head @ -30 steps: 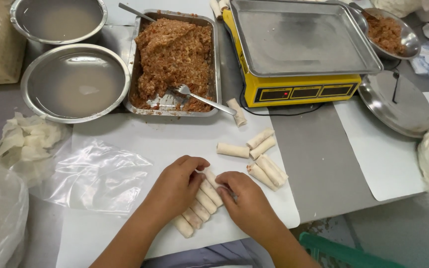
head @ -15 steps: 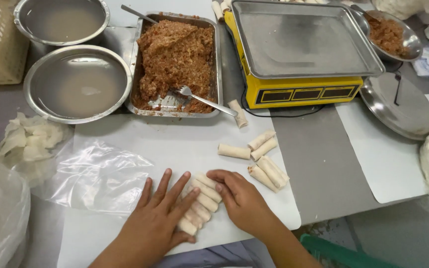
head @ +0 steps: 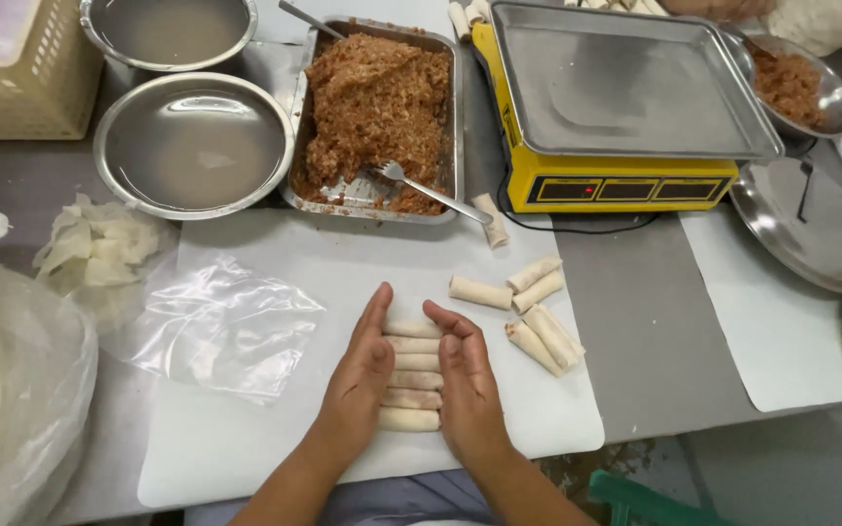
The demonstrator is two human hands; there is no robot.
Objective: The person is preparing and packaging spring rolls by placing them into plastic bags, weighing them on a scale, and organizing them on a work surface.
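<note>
Both hands have turned up on edge now. A sec ago the left hand (head: 361,382) lay flat w/ fingers spread over the rolls and the right hand (head: 467,385) cupped their end; now each palm faces in, pressing the two ends of the stack of rolls (head: 413,378) between them. No fingers curl round anything: it's a squeeze from both sides, hands flat and straight, not a pinch or lift. The stack has changed too: it lay slanted, now it sits square, five or so rolls side by side, ends lined up, on the white mat (head: 246,458) near the table's front edge. Looks like the batch is being trued up, so I'd judge this bundle about finished.

Loose rolls (head: 536,314) lie just right of the hands, apart from the stack. Clear plastic bag (head: 221,326) sits flat to the left. Filling tray (head: 379,112) w/ fork (head: 431,192) and yellow scale (head: 626,107) sit beyond, untouched.
</note>
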